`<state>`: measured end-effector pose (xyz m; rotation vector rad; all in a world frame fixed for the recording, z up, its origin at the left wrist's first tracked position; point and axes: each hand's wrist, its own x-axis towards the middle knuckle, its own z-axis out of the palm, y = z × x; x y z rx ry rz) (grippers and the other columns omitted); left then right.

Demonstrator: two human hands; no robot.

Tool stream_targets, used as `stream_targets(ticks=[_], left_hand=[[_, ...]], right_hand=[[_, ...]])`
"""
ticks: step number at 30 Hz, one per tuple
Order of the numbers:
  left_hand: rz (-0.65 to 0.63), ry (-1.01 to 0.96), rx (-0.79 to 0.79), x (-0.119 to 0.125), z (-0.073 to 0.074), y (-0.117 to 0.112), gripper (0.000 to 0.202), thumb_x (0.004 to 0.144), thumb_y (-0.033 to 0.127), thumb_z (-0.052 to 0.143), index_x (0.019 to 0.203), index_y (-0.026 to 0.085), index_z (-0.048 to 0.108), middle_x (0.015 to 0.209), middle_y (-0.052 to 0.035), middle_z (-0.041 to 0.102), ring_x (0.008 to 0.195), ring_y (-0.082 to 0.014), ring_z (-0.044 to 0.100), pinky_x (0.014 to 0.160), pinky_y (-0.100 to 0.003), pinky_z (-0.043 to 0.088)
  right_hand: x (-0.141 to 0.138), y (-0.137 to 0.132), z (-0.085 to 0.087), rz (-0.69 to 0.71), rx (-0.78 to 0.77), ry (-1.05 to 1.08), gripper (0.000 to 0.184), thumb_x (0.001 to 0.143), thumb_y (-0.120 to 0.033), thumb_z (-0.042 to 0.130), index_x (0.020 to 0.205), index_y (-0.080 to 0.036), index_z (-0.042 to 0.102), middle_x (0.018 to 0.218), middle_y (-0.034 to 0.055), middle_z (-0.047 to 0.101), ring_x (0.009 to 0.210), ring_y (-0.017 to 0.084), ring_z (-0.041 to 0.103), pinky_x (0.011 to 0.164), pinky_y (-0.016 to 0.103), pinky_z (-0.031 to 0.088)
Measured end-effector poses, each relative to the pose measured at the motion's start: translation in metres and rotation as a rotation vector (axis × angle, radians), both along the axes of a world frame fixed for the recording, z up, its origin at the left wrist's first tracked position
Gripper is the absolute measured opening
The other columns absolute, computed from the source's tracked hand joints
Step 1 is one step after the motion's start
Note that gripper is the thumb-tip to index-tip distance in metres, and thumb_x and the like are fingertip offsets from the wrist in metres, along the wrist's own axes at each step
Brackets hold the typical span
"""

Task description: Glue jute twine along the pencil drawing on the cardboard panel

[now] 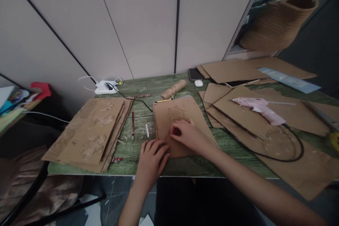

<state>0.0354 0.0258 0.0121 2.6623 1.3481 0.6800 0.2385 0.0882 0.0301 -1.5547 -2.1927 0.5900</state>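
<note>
A sheet of brown cardboard (197,113) lies in front of me, with thin twine (176,107) laid in a drawn-looking pattern on it. My right hand (188,135) is over the middle of the sheet, its thumb and forefinger pinched together on the twine. At the sheet's lower left edge rests my left hand (153,152), fingers bent and slightly apart, with nothing visible in them. A roll of twine (173,89) lies behind the sheet, beside a yellow pencil (163,101).
Decorated cardboard sheets (79,127) are stacked at left, near a dark red pencil (132,124) and a white stick (147,130). On cardboard at right lies a pink glue gun (261,108) with a looping black cord (299,155). A power strip (106,87) and phone (195,74) stand behind.
</note>
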Motion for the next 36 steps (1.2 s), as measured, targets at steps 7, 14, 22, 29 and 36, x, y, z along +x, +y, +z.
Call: stream_targets(ticks=[7, 14, 22, 29, 36], left_hand=[[0.027, 0.04, 0.015, 0.005, 0.001, 0.002, 0.024, 0.096, 0.022, 0.056, 0.118, 0.027, 0.065, 0.117, -0.0037, 0.069, 0.11, -0.0235, 0.059, 0.108, -0.05, 0.034], [0.013, 0.102, 0.014, 0.009, 0.009, 0.014, 0.016, 0.098, 0.024, 0.054, 0.11, 0.025, 0.065, 0.107, -0.0037, 0.07, 0.102, -0.0223, 0.061, 0.11, -0.052, 0.031], [-0.058, 0.201, 0.057, 0.008, 0.015, 0.023, 0.016, 0.098, 0.025, 0.054, 0.11, 0.026, 0.065, 0.103, -0.0021, 0.07, 0.097, -0.0229, 0.061, 0.11, -0.054, 0.027], [-0.058, 0.254, 0.045, 0.012, 0.021, 0.033, 0.014, 0.098, 0.025, 0.054, 0.109, 0.023, 0.062, 0.095, -0.0025, 0.068, 0.094, -0.0228, 0.061, 0.109, -0.053, 0.031], [-0.095, 0.272, 0.064, 0.019, 0.021, 0.042, 0.016, 0.097, 0.025, 0.055, 0.11, 0.024, 0.065, 0.094, -0.003, 0.065, 0.095, -0.0237, 0.061, 0.108, -0.054, 0.033]], right_hand=[[-0.001, 0.001, -0.002, 0.012, -0.012, 0.02, 0.007, 0.085, -0.017, 0.065, 0.08, -0.019, 0.061, 0.085, 0.0007, 0.069, 0.088, 0.02, 0.061, 0.087, 0.038, 0.031], [0.009, 0.01, -0.006, -0.06, -0.025, 0.242, 0.009, 0.087, -0.028, 0.063, 0.081, -0.02, 0.065, 0.082, 0.0011, 0.071, 0.078, 0.019, 0.063, 0.08, 0.035, 0.037], [0.016, 0.006, -0.006, -0.114, -0.024, 0.173, 0.006, 0.084, -0.023, 0.066, 0.078, -0.02, 0.065, 0.084, 0.0006, 0.072, 0.086, 0.021, 0.064, 0.087, 0.039, 0.032], [0.019, 0.006, -0.012, -0.126, 0.03, 0.058, 0.008, 0.086, -0.022, 0.063, 0.08, -0.021, 0.068, 0.088, 0.0023, 0.071, 0.091, 0.023, 0.063, 0.087, 0.04, 0.03], [0.018, 0.005, -0.015, -0.117, 0.082, -0.035, 0.009, 0.087, -0.02, 0.06, 0.08, -0.021, 0.065, 0.089, 0.0032, 0.07, 0.092, 0.023, 0.061, 0.086, 0.039, 0.029]])
